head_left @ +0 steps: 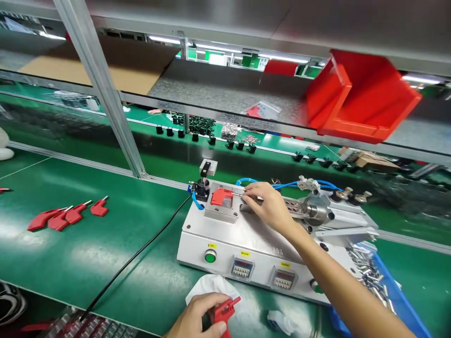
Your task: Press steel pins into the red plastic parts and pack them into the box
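My right hand [265,203] reaches over a white press machine [246,234] and pinches a thin metal rod [238,193] beside a red plastic handle [221,196] seated in the machine's metal fixture [222,213]. My left hand [198,320] is at the bottom edge, closed around another red plastic handle [225,311], above a white cloth [208,285].
Several finished red-handled keys [65,215] lie on the green belt [105,244] at left. A blue tray of metal rods [373,277] sits at right. A black cable [134,257] runs to the machine. A red bin [362,101] hangs on the shelf above.
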`<state>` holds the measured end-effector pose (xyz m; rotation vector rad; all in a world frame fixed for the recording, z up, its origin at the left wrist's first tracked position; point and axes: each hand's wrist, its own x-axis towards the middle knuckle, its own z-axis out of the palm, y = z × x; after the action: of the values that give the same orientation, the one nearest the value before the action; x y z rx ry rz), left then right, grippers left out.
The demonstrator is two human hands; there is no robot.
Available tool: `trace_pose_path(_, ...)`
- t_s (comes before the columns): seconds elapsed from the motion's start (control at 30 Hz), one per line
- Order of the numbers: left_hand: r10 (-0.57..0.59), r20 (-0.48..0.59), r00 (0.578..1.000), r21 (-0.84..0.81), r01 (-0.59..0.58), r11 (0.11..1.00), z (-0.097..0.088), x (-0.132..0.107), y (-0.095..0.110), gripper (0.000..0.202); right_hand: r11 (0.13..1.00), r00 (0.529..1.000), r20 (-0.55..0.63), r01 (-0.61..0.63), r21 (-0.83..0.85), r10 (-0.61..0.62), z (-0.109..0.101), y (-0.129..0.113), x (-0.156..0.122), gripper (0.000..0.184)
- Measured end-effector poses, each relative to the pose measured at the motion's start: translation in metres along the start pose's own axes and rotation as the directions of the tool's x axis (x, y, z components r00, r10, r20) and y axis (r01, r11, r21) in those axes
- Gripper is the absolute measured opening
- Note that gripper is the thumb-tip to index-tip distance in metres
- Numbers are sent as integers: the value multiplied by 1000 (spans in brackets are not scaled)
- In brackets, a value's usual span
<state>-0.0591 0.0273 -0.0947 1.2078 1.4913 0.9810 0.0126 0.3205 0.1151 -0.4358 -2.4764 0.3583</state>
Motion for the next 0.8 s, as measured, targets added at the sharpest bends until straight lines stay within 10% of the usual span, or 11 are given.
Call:
trace_pose_path(0.2, -2, 69, 998, 8, 2, 1000, -4, 3, 17, 55, 926, 974, 79, 228, -299, -214, -3, -10, -11, 25)
trace_pose_path(0.8, -98, 54, 994, 70, 94, 993, -9, 3, 37, 62, 914, 921, 385, 203, -352, -56, 17, -46, 48, 19)
